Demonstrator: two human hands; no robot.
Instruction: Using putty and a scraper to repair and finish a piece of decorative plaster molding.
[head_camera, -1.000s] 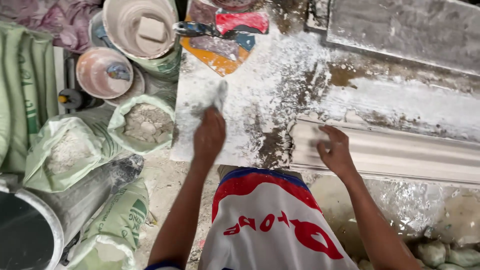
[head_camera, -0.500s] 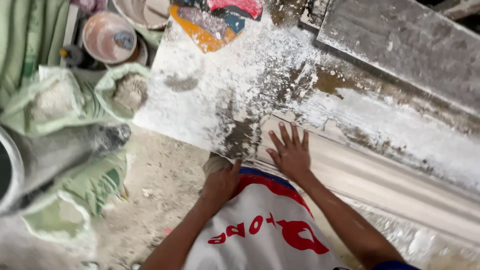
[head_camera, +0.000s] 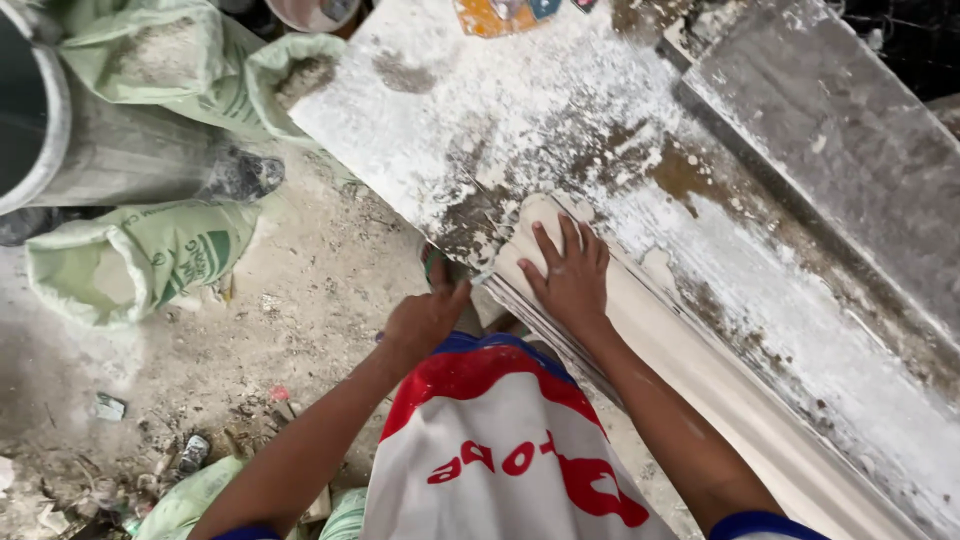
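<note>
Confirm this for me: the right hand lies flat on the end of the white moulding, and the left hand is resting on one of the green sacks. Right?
Not quite. The left hand is not on a green sack; it grips the near edge of the plaster-dusted table, by the end of the white moulding. The right hand does lie flat on that end, as the head view shows.

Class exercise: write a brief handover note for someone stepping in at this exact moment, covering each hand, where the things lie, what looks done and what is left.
Left hand: closed at the near end of the long white moulded plaster strip; whether it pinches anything is unclear.
Right hand: open, flat on that end, fingers spread.
The strip lies along the plaster-dusted white worktable; green sacks of powder sit on the floor to the left.
Done: strip looks cast.
Left: it has not been lifted off the table.
</note>
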